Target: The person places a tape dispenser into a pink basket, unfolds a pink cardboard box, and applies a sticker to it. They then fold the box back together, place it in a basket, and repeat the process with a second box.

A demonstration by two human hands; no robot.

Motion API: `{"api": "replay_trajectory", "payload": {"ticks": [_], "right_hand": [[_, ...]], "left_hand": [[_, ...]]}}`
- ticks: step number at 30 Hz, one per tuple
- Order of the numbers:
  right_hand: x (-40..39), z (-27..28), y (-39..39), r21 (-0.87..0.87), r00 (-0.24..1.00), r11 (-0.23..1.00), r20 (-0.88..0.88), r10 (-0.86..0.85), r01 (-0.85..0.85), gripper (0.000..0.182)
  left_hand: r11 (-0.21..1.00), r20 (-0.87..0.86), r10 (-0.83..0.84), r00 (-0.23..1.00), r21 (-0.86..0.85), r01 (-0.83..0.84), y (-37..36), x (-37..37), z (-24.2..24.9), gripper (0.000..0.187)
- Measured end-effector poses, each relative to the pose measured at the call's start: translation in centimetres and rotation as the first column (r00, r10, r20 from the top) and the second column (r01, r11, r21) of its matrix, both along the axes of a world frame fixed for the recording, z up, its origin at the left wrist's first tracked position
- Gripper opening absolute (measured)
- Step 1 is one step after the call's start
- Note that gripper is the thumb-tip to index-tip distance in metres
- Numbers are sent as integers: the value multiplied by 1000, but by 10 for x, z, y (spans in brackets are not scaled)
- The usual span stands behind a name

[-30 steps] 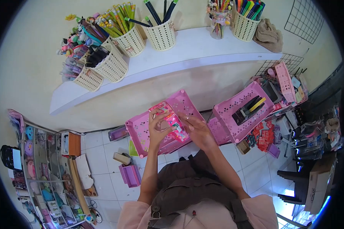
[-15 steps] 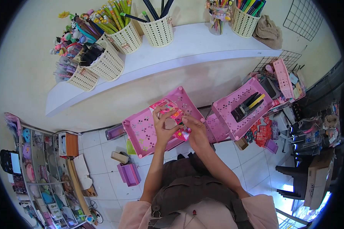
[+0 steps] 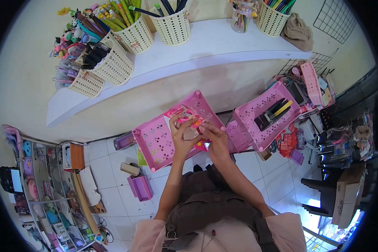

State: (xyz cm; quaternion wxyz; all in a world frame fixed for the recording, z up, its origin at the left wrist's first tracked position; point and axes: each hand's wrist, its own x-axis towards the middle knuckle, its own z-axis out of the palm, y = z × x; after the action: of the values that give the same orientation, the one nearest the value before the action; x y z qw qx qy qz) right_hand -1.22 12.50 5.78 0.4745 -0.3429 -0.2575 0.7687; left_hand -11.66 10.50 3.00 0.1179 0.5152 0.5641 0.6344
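Note:
Both hands hold a pink printed cardboard box [image 3: 187, 112] over a pink basket [image 3: 157, 145] with cut-out shapes. My left hand [image 3: 181, 136] wraps its fingers over the box's left and upper side. At the right side, my right hand [image 3: 215, 140] pinches the box's edge with thumb and fingers. A pale panel of the box shows between the hands, and a pink part with a yellow flower hangs below. The fingers hide much of the box.
A white shelf [image 3: 172, 63] with cream pen baskets [image 3: 174, 29] runs above. On the right stands a pink basket [image 3: 250, 113] holding black and yellow items. Purple trays [image 3: 141, 188] lie on the tiled floor. A glass display case [image 3: 50, 197] stands left.
The view has shifted slightly. The hands stay on the box, and the right fingers have moved a little over its edge; the lower pink part shows less.

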Motion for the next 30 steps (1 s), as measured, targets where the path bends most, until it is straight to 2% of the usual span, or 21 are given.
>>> {"api": "replay_trajectory", "payload": {"ticks": [6, 8, 21, 27, 29, 30], "right_hand": [[-2, -1, 0, 30, 999, 999, 8, -33, 33, 10], [-2, 1, 0, -26, 999, 999, 23, -41, 42, 13], [-2, -2, 0, -51, 999, 998, 13, -36, 37, 14], [-6, 2, -2, 21, 996, 997, 43, -77, 76, 15], [-8, -3, -2, 159, 985, 980, 104, -137, 119, 12], [-8, -5, -2, 159, 985, 980, 104, -138, 120, 12]], "left_hand": [[1000, -24, 23, 999, -15, -23, -1, 2, -1, 49], [1000, -31, 27, 999, -4, -27, -1, 3, -3, 49], [998, -58, 52, 997, 21, -50, -1, 5, -3, 48], [999, -59, 48, 997, 18, -47, -1, 5, -2, 45], [999, -60, 53, 997, 9, -53, -1, 5, -3, 44], [999, -53, 49, 997, 14, -48, -1, 5, -4, 44]]}}
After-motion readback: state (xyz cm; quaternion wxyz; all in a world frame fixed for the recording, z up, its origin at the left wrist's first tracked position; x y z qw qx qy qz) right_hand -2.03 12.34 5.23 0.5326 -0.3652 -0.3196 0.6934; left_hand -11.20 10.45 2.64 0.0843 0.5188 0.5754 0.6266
